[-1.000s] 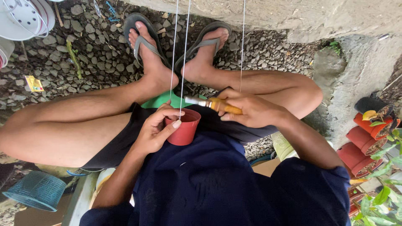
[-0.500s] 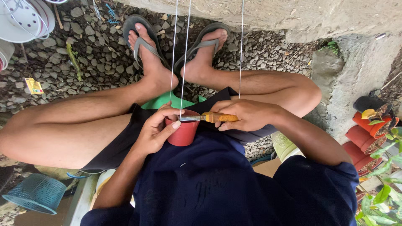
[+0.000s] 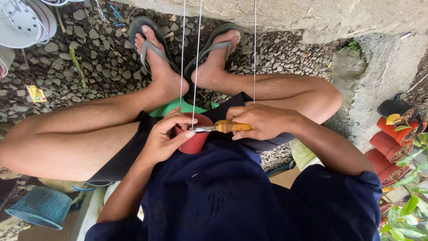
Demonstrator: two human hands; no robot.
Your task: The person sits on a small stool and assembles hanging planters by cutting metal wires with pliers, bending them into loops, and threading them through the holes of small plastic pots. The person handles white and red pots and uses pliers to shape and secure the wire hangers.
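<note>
1. Left hand [image 3: 162,138] wrapped around the small red plastic pot [image 3: 195,139], fingers closed on its rim and wall, thumb tip pressed against the blade.
2. Right hand [image 3: 263,121] clenched on the yellow-brown handle of a knife [image 3: 223,127], blade tip laid across the pot's rim beside the left thumb.
3. Pot held in the lap, above the dark blue shirt, between the bent knees.
4. White strings [image 3: 196,62] hanging taut down to the pot; one more string [image 3: 254,49] reaching the right hand.
5. Judged: stringing partly done, cutting or piercing at the rim under way; cannot tell whether any hole is finished.
6. Farther out: grey sandals on gravel [image 3: 102,62], stacked red pots [image 3: 390,147] at right, teal basket [image 3: 40,207] lower left.
</note>
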